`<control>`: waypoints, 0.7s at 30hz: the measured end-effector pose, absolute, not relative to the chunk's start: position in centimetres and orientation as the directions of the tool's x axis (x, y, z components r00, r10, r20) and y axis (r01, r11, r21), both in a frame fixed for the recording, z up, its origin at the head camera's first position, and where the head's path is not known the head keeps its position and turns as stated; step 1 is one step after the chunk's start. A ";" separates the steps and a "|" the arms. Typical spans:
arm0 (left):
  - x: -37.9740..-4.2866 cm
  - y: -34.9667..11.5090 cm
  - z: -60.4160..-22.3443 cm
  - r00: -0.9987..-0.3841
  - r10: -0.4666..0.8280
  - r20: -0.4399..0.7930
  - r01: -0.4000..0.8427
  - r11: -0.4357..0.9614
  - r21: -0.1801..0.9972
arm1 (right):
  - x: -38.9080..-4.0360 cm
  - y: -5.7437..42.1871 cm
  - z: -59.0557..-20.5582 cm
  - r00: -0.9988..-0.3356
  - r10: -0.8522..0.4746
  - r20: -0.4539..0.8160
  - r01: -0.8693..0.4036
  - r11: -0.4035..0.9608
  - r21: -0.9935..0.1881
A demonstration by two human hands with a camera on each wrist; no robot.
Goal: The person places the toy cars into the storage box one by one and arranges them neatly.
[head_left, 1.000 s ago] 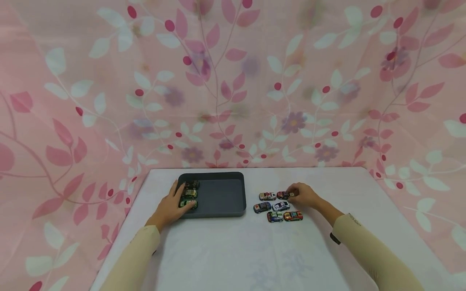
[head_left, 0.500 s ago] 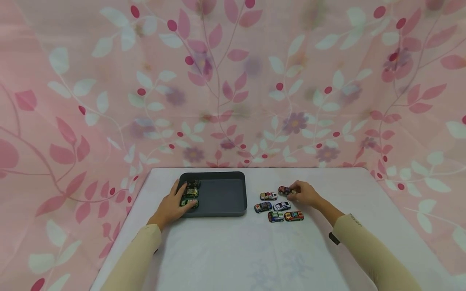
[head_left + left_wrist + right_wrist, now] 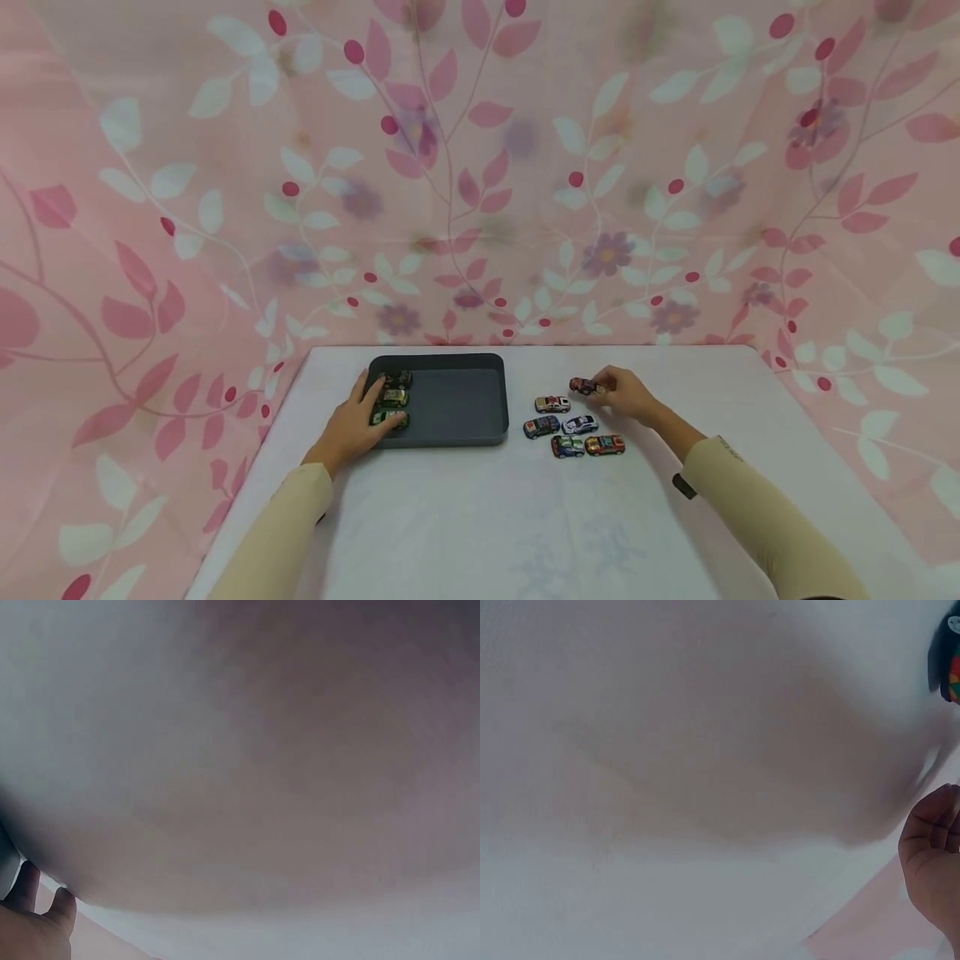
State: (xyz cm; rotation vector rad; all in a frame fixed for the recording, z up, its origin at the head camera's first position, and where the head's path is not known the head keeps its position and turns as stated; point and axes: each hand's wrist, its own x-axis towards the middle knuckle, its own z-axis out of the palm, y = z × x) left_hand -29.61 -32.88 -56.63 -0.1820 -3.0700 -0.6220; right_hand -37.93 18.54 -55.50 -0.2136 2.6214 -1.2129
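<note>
In the head view my right hand [image 3: 626, 394] pinches a dark red toy car [image 3: 582, 386] at its right end, a little above the table and behind the other cars. Its curled fingers [image 3: 928, 817] show at the right edge of the right wrist view. My left hand [image 3: 356, 422] rests at the left side of a dark grey tray [image 3: 457, 442], fingers extended along the rim and thumb reaching inside. Beside those fingers, a black toy car [image 3: 401, 379], a yellow-green one [image 3: 395, 398] and a green one [image 3: 390, 418] stand in a column, partly covered by the hand.
Right of the tray, several toy cars stand on the white table: a white-and-red one [image 3: 552, 405], a dark blue one [image 3: 542, 427], a white one [image 3: 581, 424], a green-and-blue one [image 3: 567, 447] and an orange-red one [image 3: 604, 445]. A pink floral cloth [image 3: 465, 167] hangs behind.
My right hand has lifted the dark red car from its place beside the white-and-red one and moved it slightly up and back. The left hand and tray keep their places.
</note>
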 end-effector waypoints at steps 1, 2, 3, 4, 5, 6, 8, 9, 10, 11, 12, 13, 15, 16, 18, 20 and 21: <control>-29.6 -32.9 -56.6 -0.993 0.114 0.027 0.115 0.914 0.388 | -37.9 18.5 -55.5 -0.959 -0.236 -0.156 -0.035 0.647 -0.761; -29.7 -32.9 -56.6 -0.993 0.116 0.028 0.118 0.914 0.388 | -37.8 18.4 -55.4 -0.960 -0.232 -0.156 -0.034 0.648 -0.761; -29.7 -32.9 -56.5 -0.993 0.118 0.028 0.119 0.915 0.386 | -37.8 18.3 -55.3 -0.961 -0.230 -0.151 -0.036 0.649 -0.760; -29.7 -33.0 -56.5 -0.992 0.121 0.028 0.122 0.913 0.388 | -37.7 18.1 -55.2 -0.962 -0.233 -0.142 -0.045 0.649 -0.759; -29.8 -33.0 -56.5 -0.992 0.120 0.026 0.121 0.914 0.388 | -37.7 18.0 -55.1 -0.963 -0.235 -0.131 -0.054 0.647 -0.761; -29.8 -33.0 -56.4 -0.992 0.124 0.027 0.124 0.914 0.387 | -37.6 17.8 -54.9 -0.964 -0.237 -0.122 -0.060 0.638 -0.768; -30.0 -33.1 -56.3 -0.992 0.125 0.029 0.126 0.915 0.383 | -37.5 17.4 -54.6 -0.965 -0.245 -0.098 -0.080 0.624 -0.777; -30.0 -33.2 -56.3 -0.992 0.124 0.029 0.125 0.915 0.385 | -37.5 17.2 -54.5 -0.965 -0.247 -0.087 -0.087 0.616 -0.783; -30.1 -33.2 -56.2 -0.992 0.124 0.024 0.123 0.914 0.387 | -37.5 17.0 -54.4 -0.967 -0.241 -0.082 -0.086 0.610 -0.788; -30.1 -33.3 -56.2 -0.992 0.125 0.018 0.122 0.915 0.386 | -37.5 16.8 -54.3 -0.967 -0.242 -0.075 -0.090 0.604 -0.792; -30.1 -33.3 -56.3 -0.992 0.127 0.013 0.122 0.914 0.388 | -37.5 16.5 -54.2 -0.967 -0.244 -0.072 -0.091 0.596 -0.798; -30.1 -33.3 -56.3 -0.992 0.125 0.006 0.118 0.913 0.390 | -37.5 16.3 -54.2 -0.967 -0.246 -0.069 -0.095 0.596 -0.797; -30.1 -33.3 -56.5 -0.992 0.126 -0.006 0.113 0.912 0.395 | -37.5 15.8 -54.2 -0.967 -0.244 -0.068 -0.091 0.587 -0.805; -30.1 -33.3 -56.5 -0.992 0.126 -0.008 0.113 0.912 0.395 | -37.4 15.5 -54.2 -0.967 -0.247 -0.069 -0.091 0.581 -0.809; -30.0 -33.3 -56.7 -0.992 0.125 -0.006 0.112 0.910 0.400 | -37.3 14.8 -54.1 -0.964 -0.259 -0.064 -0.095 0.557 -0.825; -30.0 -33.2 -56.7 -0.992 0.123 -0.002 0.112 0.910 0.398 | -36.9 13.9 -53.6 -0.960 -0.274 -0.060 -0.097 0.526 -0.845; -30.0 -33.2 -56.7 -0.993 0.122 -0.001 0.111 0.910 0.399 | -36.8 13.5 -53.5 -0.960 -0.274 -0.060 -0.094 0.513 -0.853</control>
